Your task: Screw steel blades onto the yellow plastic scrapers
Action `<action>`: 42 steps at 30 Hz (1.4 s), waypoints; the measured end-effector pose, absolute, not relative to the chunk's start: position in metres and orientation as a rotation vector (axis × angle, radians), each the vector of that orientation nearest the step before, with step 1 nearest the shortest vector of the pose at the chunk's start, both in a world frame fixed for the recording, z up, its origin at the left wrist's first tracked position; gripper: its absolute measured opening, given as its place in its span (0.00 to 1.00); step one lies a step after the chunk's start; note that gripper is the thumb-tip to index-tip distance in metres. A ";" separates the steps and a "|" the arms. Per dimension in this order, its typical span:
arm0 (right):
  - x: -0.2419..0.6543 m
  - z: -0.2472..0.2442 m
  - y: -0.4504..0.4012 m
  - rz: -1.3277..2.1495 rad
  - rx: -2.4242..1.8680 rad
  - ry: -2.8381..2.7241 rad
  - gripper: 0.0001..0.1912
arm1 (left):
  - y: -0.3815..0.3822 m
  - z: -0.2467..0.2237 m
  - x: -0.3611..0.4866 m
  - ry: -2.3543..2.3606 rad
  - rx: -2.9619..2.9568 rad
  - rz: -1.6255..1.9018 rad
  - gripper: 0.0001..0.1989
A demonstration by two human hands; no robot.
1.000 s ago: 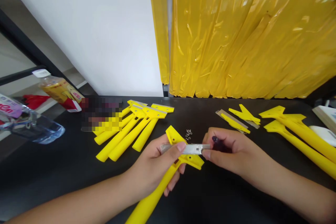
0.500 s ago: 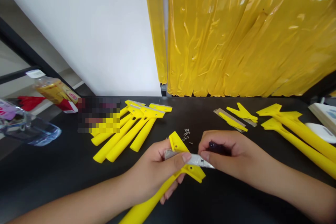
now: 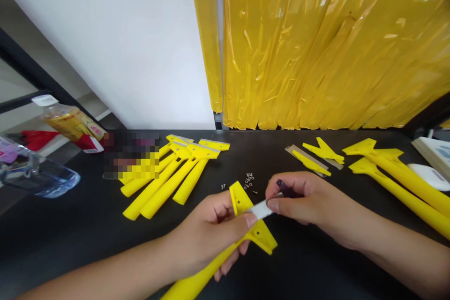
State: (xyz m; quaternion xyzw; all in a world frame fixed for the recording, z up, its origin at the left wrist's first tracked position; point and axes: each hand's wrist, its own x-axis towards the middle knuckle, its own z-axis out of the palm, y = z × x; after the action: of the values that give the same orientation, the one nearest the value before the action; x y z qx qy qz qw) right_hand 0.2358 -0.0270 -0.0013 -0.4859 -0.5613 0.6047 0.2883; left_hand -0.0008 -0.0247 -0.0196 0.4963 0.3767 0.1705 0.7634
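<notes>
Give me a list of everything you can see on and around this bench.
Scraper in hand: one, yellow, left hand.
Steel blade: one, silver, on that scraper's head.
Small tool: one, dark purple, right hand.
Screws: several, silver, beyond the hands.
Left scrapers: at least four, yellow, partly behind a pixelated patch.
Right scrapers: two, yellow, far right.
Loose pieces: two, yellow, far side.
Spare blade: one, silver, under them.
Table: one, black, under everything.
Plastic curtain: one, yellow, behind the table.
Bottles: two, amber and clear, far left.
Left hand: gripping the scraper.
Right hand: pinching the tool, touching the blade.
</notes>
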 end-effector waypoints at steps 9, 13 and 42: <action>0.215 -0.003 -0.046 1.765 -1.093 -1.110 0.15 | -0.032 -0.020 0.002 0.738 1.123 0.270 0.13; 0.217 -0.002 -0.046 1.563 -1.151 -1.326 0.13 | -0.032 -0.022 0.003 0.788 1.109 0.288 0.13; 0.216 -0.016 -0.053 1.025 -1.344 -1.955 0.06 | -0.036 -0.025 0.008 0.874 1.134 0.351 0.18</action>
State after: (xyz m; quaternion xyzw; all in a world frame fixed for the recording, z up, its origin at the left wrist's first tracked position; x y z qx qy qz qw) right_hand 0.2155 -0.0525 -0.0159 -0.5001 -0.7272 0.3815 0.2750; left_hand 0.0075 -0.0356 -0.0250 0.5169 0.3985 0.1601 0.7406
